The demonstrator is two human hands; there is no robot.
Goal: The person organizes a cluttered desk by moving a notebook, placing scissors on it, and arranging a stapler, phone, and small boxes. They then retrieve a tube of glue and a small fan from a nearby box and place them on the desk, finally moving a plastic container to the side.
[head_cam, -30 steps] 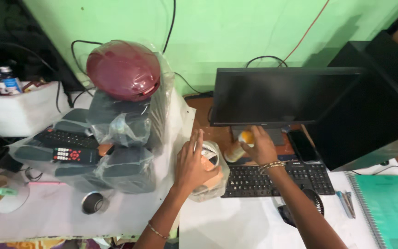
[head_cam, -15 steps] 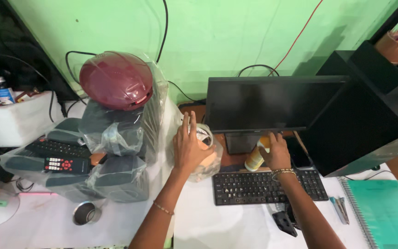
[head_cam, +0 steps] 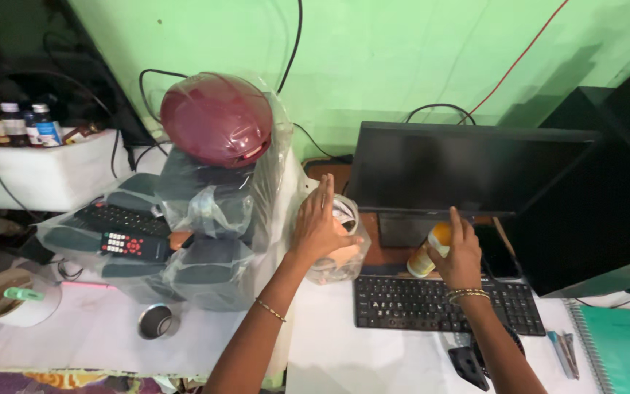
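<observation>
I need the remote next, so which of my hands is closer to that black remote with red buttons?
Left. Your left hand rests on the clear jar, right of the remote; your right hand is farther right.

A jar (head_cam: pixel 337 248) stands left of the monitor (head_cam: pixel 468 171), a bottle (head_cam: pixel 430 249) between monitor and keyboard (head_cam: pixel 439 306).

A dark red helmet (head_cam: pixel 218 119) wrapped in clear plastic tops a stack of bagged grey speakers (head_cam: pixel 205 255) against a green wall (head_cam: pixel 402 51). A black remote with red buttons (head_cam: pixel 134 245) lies on the bagged pile at left. A black monitor (head_cam: pixel 468 169) stands behind a black keyboard (head_cam: pixel 446 305) on the white desk (head_cam: pixel 337 350). A steel cup (head_cam: pixel 156 322) sits near the desk's front, a tape roll (head_cam: pixel 16 298) at far left, a teal notebook (head_cam: pixel 628 346) at far right, and 3 small bottles (head_cam: pixel 16 124) on a shelf.
</observation>
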